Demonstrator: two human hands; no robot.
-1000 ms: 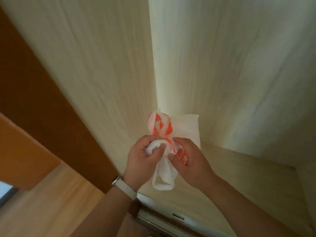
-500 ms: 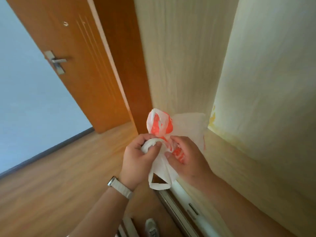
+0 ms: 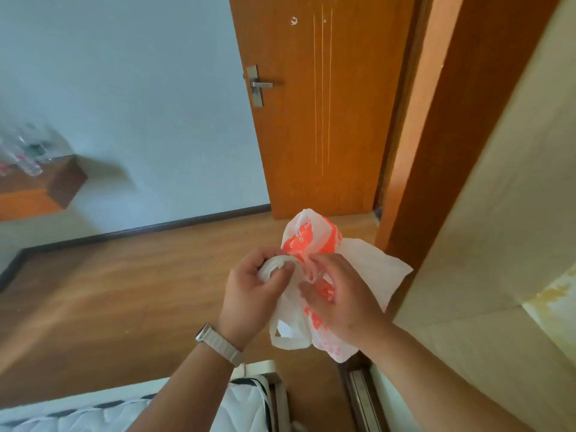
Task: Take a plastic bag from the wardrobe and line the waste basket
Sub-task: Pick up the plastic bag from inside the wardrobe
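**Both hands working the bag at chest height**

I'm seeing both forearms reaching in from the bottom edge, hands meeting mid-frame over the wood floor [image 3: 124, 291]. Left hand [image 3: 254, 296], watch [image 3: 219, 344] on its wrist, is curling its fingers and thumb tight around a white bunched part of the plastic bag [image 3: 311, 244]. Right hand [image 3: 339, 296] is pinching the orange-printed part, fingers closed on the film.

Versus half a second back: the view is swinging left, so the pale wardrobe [image 3: 505, 188] is sitting only at the right edge, while the door [image 3: 314, 120], blue wall and a bed corner [image 3: 249, 397] are showing. The grip is looking unchanged.

The bag is bulging up above the fingertips, spreading right behind the right hand, with a handle loop hanging below the left palm.
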